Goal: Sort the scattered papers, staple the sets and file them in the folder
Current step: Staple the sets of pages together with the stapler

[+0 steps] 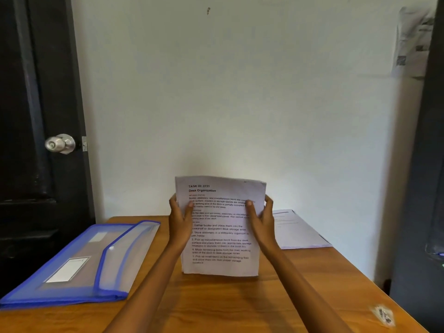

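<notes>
Above the table point(216, 306), both hands point(180, 219) grip upright papers point(219, 236).

Head view, down over desk point(216, 304)

Both hands grip a sheaf of printed pages point(219, 227) upright, its bottom edge on the wooden desk point(216, 306). The left hand point(179, 218) clasps the left edge, the right hand point(262, 218) the right, thumbs across the front. Left lies a blue translucent folder point(79, 263), flap open. Far right, another paper pile point(300, 230) lies flat.
</notes>
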The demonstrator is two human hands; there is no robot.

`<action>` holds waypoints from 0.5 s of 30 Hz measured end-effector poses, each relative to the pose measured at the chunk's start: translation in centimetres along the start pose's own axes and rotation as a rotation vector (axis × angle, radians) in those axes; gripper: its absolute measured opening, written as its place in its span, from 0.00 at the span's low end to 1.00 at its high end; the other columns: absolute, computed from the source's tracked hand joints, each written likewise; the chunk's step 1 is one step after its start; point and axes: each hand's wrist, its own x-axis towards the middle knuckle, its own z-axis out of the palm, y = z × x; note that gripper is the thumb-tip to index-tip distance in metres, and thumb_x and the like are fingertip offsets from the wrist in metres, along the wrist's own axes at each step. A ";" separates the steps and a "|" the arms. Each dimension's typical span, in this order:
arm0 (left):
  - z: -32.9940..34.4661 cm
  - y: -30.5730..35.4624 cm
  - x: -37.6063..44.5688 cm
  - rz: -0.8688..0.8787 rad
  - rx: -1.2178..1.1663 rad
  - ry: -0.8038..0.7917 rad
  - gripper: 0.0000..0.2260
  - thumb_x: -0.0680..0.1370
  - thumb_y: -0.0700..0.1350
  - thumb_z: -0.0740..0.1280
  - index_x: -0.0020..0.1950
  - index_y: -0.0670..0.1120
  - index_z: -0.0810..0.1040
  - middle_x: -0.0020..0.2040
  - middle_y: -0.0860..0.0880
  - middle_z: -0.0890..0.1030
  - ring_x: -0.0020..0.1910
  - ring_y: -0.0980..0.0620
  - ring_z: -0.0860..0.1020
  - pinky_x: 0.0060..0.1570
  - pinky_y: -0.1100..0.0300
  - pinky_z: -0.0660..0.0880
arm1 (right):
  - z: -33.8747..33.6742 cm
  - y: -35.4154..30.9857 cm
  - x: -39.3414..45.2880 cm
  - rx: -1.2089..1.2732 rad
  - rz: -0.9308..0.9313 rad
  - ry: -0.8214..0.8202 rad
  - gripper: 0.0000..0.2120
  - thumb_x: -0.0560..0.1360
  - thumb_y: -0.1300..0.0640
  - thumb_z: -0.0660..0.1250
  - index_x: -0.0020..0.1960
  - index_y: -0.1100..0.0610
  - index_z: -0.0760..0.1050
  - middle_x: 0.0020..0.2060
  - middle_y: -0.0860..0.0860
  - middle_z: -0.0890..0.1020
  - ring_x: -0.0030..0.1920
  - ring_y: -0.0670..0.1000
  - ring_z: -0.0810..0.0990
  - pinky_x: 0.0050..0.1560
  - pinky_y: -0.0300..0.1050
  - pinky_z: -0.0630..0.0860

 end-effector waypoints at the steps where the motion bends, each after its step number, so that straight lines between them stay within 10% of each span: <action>1: 0.2 -1.0 -0.5 -0.026 0.021 -0.009 0.16 0.81 0.42 0.58 0.67 0.40 0.60 0.52 0.43 0.76 0.38 0.58 0.76 0.28 0.71 0.75 | 0.1 0.9 -0.7 0.009 0.020 -0.009 0.22 0.76 0.46 0.63 0.65 0.50 0.58 0.51 0.52 0.80 0.45 0.51 0.84 0.40 0.45 0.81; 5: 0.9 -2.5 -1.2 -0.033 0.133 -0.016 0.12 0.82 0.41 0.56 0.64 0.38 0.64 0.51 0.38 0.78 0.36 0.56 0.77 0.27 0.71 0.74 | 0.5 2.9 -2.3 -0.101 -0.023 0.032 0.23 0.70 0.33 0.61 0.56 0.46 0.64 0.49 0.52 0.78 0.45 0.53 0.82 0.38 0.51 0.82; 9: 1.0 -0.3 0.2 0.064 0.140 0.038 0.10 0.82 0.39 0.54 0.61 0.36 0.65 0.48 0.43 0.77 0.36 0.57 0.75 0.30 0.74 0.73 | 0.7 0.9 -0.4 -0.148 -0.072 0.144 0.06 0.78 0.60 0.62 0.50 0.51 0.66 0.41 0.46 0.77 0.37 0.47 0.80 0.35 0.45 0.81; 15: 1.3 -3.2 -1.8 -0.048 0.142 -0.038 0.08 0.82 0.40 0.54 0.59 0.39 0.65 0.49 0.43 0.77 0.37 0.59 0.75 0.30 0.69 0.73 | 0.4 2.7 -0.7 -0.320 0.032 0.056 0.09 0.79 0.61 0.60 0.57 0.55 0.63 0.46 0.50 0.77 0.41 0.46 0.79 0.35 0.35 0.78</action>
